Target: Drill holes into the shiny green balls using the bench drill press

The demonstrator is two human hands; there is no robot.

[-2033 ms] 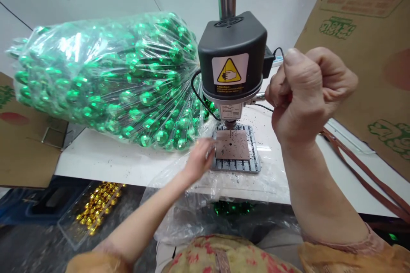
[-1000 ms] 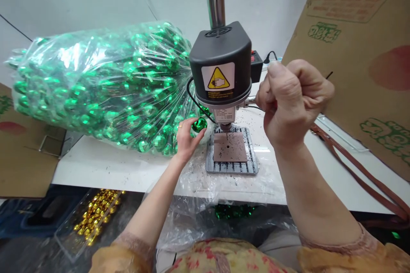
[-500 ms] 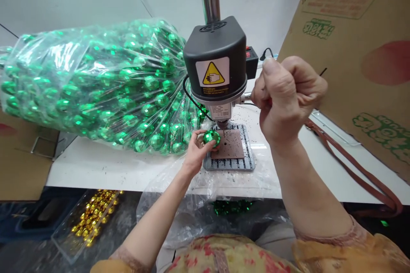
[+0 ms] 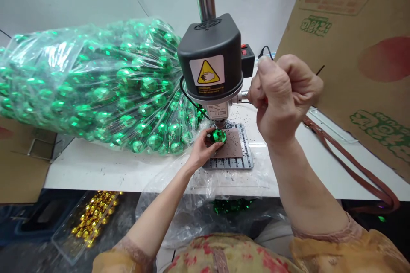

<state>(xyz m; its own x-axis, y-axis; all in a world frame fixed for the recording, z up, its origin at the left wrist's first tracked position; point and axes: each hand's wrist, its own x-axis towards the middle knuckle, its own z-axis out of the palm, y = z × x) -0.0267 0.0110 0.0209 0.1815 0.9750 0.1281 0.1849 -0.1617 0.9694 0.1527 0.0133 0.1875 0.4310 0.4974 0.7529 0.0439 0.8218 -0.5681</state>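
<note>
A shiny green faceted ball (image 4: 218,135) is pinched between the thumb and fingers of my left hand (image 4: 203,150), right under the chuck of a black drill press (image 4: 209,51). Beneath the ball lies a brown square board (image 4: 232,145) on the slotted metal base plate (image 4: 246,163), with dark shavings scattered around. My right hand (image 4: 286,98) is a closed fist, raised at the right of the drill head, where a metal lever arm (image 4: 243,96) runs into it. The fingers hide the lever's end.
A large clear bag of green balls (image 4: 96,89) lies left on the white table (image 4: 89,166). Cardboard boxes (image 4: 346,51) stand right and left. A brown strap (image 4: 349,162) lies right. Below the table are gold balls (image 4: 96,217) in a clear tray and more green balls (image 4: 232,205).
My left hand has moved the green ball right, to a place under the chuck. The view has shifted slightly; my right fist stays at the lever.
</note>
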